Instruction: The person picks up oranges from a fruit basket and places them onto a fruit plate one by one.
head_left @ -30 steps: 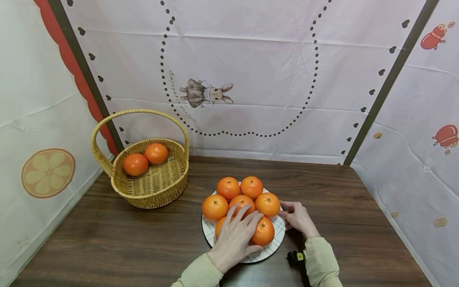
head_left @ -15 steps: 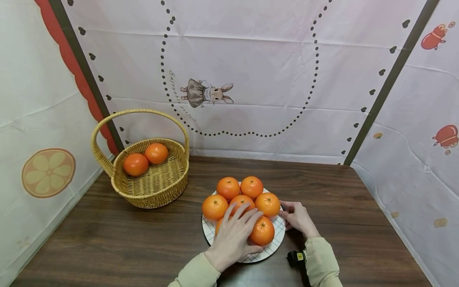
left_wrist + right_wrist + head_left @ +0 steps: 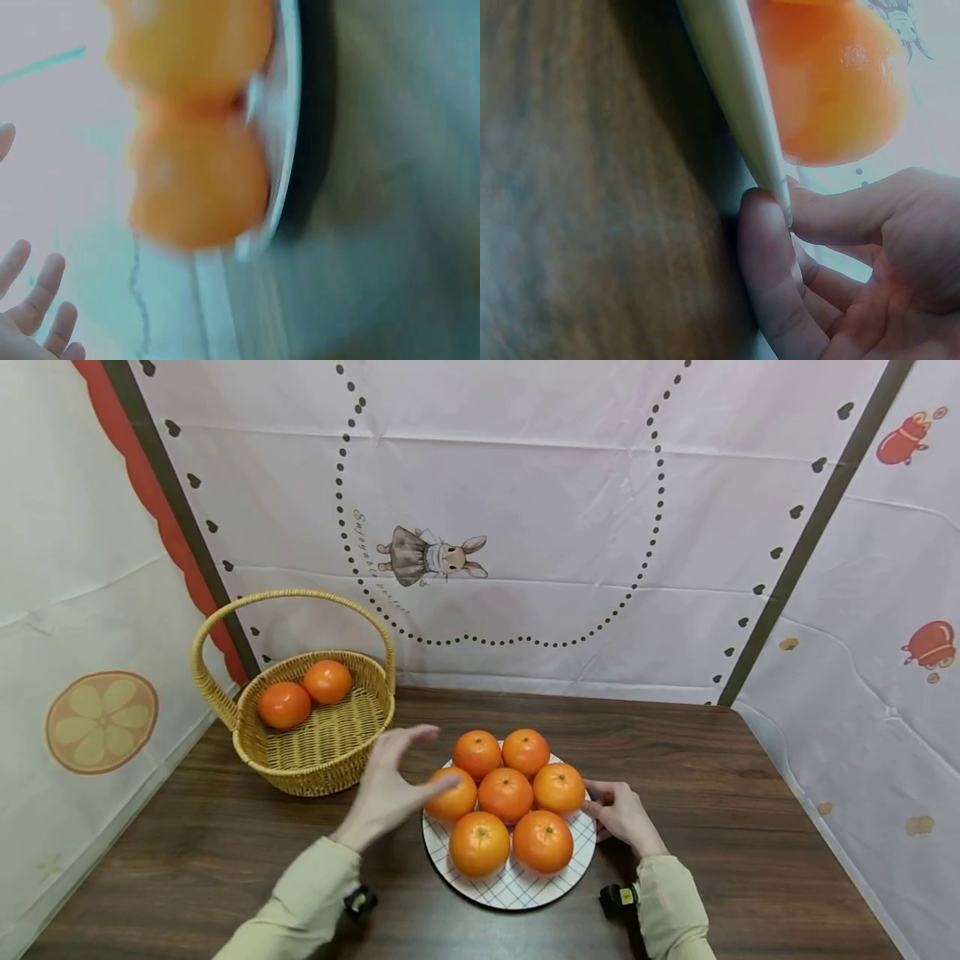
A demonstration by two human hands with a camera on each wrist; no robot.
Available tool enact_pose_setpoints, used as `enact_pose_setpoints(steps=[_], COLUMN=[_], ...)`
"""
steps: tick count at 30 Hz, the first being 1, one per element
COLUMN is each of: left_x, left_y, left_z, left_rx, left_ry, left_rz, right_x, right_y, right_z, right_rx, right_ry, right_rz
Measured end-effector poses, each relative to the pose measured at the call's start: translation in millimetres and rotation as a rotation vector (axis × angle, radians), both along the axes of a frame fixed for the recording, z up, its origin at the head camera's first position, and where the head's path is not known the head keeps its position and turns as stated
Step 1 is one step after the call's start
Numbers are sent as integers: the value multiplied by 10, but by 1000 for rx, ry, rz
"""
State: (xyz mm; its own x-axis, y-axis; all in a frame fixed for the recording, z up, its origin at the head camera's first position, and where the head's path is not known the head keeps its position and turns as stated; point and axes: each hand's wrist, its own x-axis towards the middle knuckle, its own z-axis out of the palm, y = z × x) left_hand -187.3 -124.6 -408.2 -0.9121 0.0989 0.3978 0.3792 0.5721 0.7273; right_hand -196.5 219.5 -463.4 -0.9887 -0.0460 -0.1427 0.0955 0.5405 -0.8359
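Note:
In the head view a round white plate (image 3: 522, 892) with a grid pattern carries several oranges (image 3: 506, 795). My right hand (image 3: 622, 818) holds the plate's right edge; the right wrist view has the rim (image 3: 739, 90) pinched between thumb and finger. My left hand (image 3: 386, 789) hovers by the plate's left side, thumb and fingers spread apart with nothing between them. Its thumb overlaps the leftmost orange (image 3: 452, 802) from above, and contact cannot be told. The left wrist view is blurred, showing the spread left hand (image 3: 34, 315) well away from two oranges (image 3: 199, 180).
A wicker basket (image 3: 322, 781) with a tall arched handle stands at the back left of the dark wooden table (image 3: 712, 777). Two redder orange fruits (image 3: 285, 705) lie inside it. Printed cloth walls (image 3: 517, 510) enclose the table at the back and both sides.
My left hand has lifted off the front oranges and swung left and back toward the basket, its fingers spread. The front-left orange is now uncovered. My right hand stays on the plate's edge.

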Motion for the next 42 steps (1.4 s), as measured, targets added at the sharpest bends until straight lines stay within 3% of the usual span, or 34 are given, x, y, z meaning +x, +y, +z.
enact_pose_setpoints(steps=[4,8,12,18,27,42], left_x=[-260,-472,-609,-794,-932,-965], left_y=[-443,-871,-1212,-1564,-1769,-1886], left_z=[131,250,330,405,464,340], left_rx=[18,-66,-184,-317,-427,-541], left_ry=[-23,-53,-149,-308,-419,-492], left_rz=[128,240,278,248,193,205], right_x=[1,2,0,-2,-7,-8], right_y=[0,-3,-1,5,-3,9], right_z=[-4,-5,-5,-7,-13,-13], right_rx=[-7,-6,-5,-11,-13,-14], right_ry=[-1,1,-2,-6,-10,-3], right_rz=[-6,-3,-4,-4,-3,-2])
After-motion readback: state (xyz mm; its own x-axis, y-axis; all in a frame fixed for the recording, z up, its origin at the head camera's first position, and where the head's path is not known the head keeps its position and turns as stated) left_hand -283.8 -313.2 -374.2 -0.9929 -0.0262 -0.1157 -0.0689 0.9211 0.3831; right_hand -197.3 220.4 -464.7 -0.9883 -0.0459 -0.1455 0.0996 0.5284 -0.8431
